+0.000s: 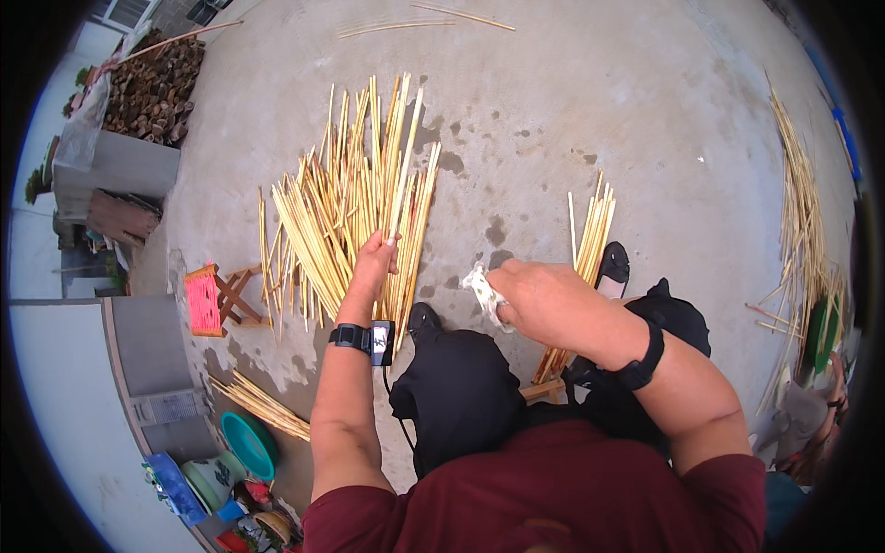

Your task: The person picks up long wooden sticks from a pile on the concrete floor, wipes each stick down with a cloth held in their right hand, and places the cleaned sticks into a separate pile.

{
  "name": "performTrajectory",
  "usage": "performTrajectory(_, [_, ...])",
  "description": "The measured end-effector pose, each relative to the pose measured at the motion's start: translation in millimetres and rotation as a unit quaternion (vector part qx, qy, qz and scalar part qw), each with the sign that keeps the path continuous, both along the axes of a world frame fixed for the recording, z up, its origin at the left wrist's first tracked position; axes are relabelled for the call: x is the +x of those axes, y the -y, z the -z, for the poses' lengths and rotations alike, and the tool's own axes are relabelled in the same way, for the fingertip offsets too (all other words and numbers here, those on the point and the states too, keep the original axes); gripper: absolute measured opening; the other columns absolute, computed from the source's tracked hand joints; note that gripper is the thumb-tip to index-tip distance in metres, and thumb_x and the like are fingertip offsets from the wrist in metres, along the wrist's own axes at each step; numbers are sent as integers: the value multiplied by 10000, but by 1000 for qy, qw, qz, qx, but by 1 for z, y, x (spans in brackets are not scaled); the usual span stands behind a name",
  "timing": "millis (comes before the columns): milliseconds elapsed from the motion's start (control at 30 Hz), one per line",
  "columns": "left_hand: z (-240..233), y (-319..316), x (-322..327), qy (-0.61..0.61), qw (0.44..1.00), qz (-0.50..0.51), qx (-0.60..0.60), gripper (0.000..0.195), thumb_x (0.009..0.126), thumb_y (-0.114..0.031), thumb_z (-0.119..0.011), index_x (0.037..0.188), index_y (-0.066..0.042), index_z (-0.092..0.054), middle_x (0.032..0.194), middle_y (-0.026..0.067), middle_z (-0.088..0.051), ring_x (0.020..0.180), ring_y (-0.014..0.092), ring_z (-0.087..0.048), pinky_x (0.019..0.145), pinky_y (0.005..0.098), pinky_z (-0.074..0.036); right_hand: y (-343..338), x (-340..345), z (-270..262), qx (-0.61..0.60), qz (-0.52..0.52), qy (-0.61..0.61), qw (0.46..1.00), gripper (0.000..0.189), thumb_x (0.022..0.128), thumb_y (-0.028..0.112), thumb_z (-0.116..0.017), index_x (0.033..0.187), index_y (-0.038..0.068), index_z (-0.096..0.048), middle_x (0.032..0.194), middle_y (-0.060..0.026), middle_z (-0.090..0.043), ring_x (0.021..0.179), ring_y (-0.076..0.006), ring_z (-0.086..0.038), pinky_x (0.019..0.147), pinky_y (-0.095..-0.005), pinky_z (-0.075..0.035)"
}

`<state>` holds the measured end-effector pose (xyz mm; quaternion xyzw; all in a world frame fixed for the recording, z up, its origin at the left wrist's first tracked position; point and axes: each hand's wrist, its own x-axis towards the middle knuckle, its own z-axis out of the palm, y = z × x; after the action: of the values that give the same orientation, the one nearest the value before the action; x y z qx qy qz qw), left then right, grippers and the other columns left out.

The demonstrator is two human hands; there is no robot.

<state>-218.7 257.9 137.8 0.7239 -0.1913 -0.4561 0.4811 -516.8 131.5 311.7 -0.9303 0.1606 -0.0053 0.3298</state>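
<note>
My left hand (377, 257) is closed around a pale peeled stalk (408, 155), above a large fanned pile of yellow stalks (311, 235) on the concrete ground. To the right, my right hand (529, 297) grips a crumpled white cloth (484, 294) with small coloured marks, held away from the stalks. A smaller bundle of yellow stalks (591, 231) lies to the right of my right hand, beside my shoe. The fingertips of my right hand are partly hidden by the hand itself and the cloth.
A folding stool (204, 302) with a pink woven seat stands left of the pile. Below it lie more stalks (259, 404) and a green basin (249, 446). Long thin stalks (798, 207) are heaped at the far right, near another person (805, 422). Dark wet patches mark the concrete.
</note>
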Motion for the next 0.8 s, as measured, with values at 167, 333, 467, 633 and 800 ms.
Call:
performTrajectory(167, [-156,56,-57,-59,971,212,-96,219,924,-201,-515,1039,-28,-583,709,21,-585,589,105,-551,570,233,-466,22,19,4,344,200,190,897,160,872,135,-498,919,-4,-561,854,-160,-635,751,-284,-620,686,-394,-485])
performTrajectory(333, [-215,99,-127,-54,918,389,-50,183,924,-221,-524,946,-48,-577,733,44,-624,571,121,-598,552,234,-481,46,21,-5,543,239,387,706,132,897,130,-500,922,11,-550,814,-91,-629,692,-195,-616,625,-314,-498])
performTrajectory(467, [-212,113,-143,18,925,370,-84,220,936,-251,-510,953,-41,-569,739,43,-622,639,132,-612,644,240,-500,71,8,-29,496,298,475,663,106,900,129,-520,907,23,-530,789,-71,-614,686,-155,-621,580,-269,-504])
performTrajectory(633, [-181,83,-132,-47,940,320,-110,230,948,-254,-490,948,-33,-554,686,32,-566,593,110,-546,590,222,-451,95,-10,-41,440,319,562,623,124,920,160,-506,870,46,-513,762,-81,-611,662,-152,-610,565,-267,-499])
performTrajectory(800, [-147,68,-134,-12,962,235,-141,211,939,-254,-500,903,-56,-564,639,3,-528,500,69,-446,471,193,-360,81,14,-21,437,336,516,656,183,955,215,-475,952,34,-500,831,-102,-606,732,-191,-627,629,-313,-526])
